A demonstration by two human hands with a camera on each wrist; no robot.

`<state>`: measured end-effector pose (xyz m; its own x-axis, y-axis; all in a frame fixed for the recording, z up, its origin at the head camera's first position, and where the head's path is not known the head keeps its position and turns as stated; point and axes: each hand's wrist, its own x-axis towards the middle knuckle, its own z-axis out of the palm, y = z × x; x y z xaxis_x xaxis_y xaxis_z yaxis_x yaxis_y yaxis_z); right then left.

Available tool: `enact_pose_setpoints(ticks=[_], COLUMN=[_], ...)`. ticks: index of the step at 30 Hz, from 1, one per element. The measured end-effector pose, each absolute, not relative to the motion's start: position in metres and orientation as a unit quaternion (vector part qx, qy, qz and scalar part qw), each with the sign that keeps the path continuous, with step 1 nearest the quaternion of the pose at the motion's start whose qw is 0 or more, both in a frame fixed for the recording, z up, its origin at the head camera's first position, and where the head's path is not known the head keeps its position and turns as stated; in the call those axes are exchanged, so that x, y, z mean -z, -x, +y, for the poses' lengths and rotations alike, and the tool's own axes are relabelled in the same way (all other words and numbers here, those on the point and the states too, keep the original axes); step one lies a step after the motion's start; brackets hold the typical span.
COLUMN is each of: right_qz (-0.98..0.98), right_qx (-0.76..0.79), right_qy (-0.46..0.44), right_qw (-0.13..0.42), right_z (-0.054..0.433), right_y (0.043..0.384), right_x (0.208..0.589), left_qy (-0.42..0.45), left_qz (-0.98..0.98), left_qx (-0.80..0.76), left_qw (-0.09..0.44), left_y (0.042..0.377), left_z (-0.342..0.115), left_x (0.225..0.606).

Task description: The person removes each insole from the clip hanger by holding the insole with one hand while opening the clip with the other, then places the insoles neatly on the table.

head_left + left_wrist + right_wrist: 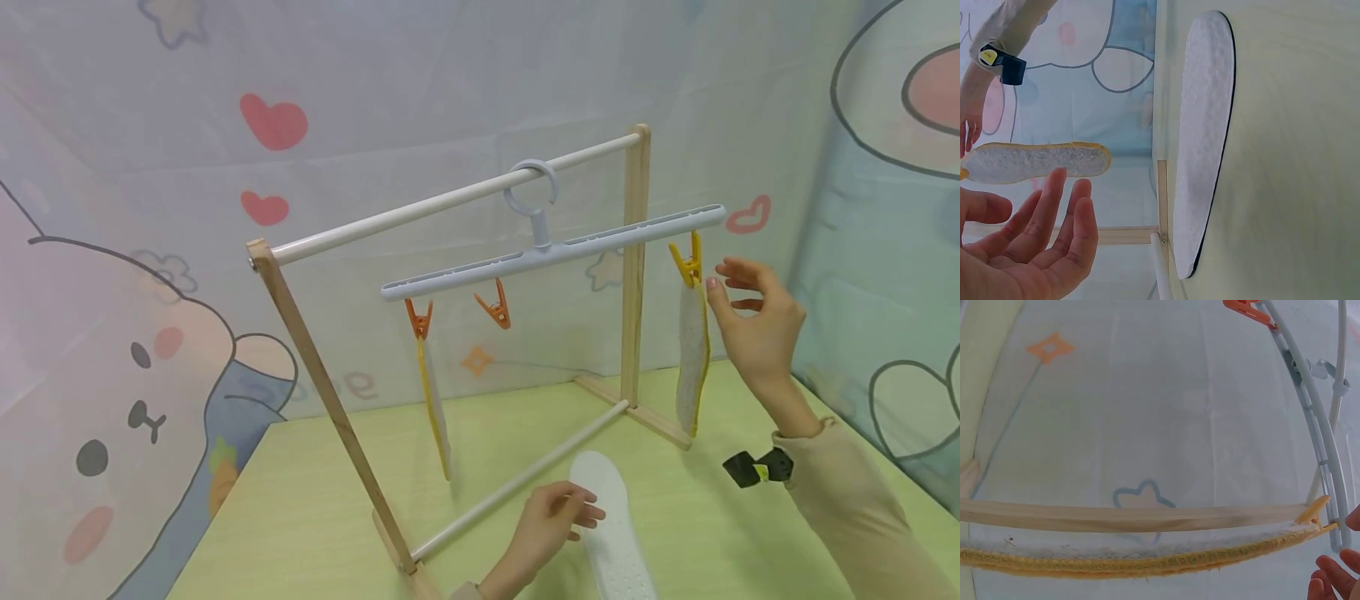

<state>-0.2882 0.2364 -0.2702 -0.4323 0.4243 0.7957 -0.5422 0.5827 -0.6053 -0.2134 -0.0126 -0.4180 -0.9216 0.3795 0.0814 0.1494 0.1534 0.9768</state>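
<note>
Head view: hanger (551, 252) hooked on top rail (420, 208) of wooden rack (632, 317). 2 yellow-edged insoles up: L insole (437, 417) under left-end clip (421, 322) (orange), R insole (692, 358) under yellow clip (689, 267). Spare clip (497, 311), also orange, has nothing in it; white insole (617, 546) lies loose on table (285, 500), partly behind L hand (551, 525). My read: 2 insoles done, 1 left, so approx. two-thirds thru. R hand (759, 321) is just beside yellow clip, fingers half bent, gripping nothing. L wrist view: L hand's fingers apart & slightly curled, nothing held; white insole lies flat, clear of them. R wrist view: only bits of R hand show, near yellow clip w/ small gap btwn; R insole hangs there. No containers in any view.
</note>
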Motion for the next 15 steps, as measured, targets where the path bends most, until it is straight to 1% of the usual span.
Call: enact_pose_setpoints(ticks=[15], right_qz=[-0.748], right_qx=[-0.455], right_qy=[-0.044], right_qw=[0.480], right_z=[0.2441], right_y=[0.2940], right_x=[0.2699], left_qy=[-0.176], left_qz=[0.748], left_qx=[-0.632], left_qw=[0.099], left_y=[0.2135], left_z=[-0.0109], left_x=[0.4188])
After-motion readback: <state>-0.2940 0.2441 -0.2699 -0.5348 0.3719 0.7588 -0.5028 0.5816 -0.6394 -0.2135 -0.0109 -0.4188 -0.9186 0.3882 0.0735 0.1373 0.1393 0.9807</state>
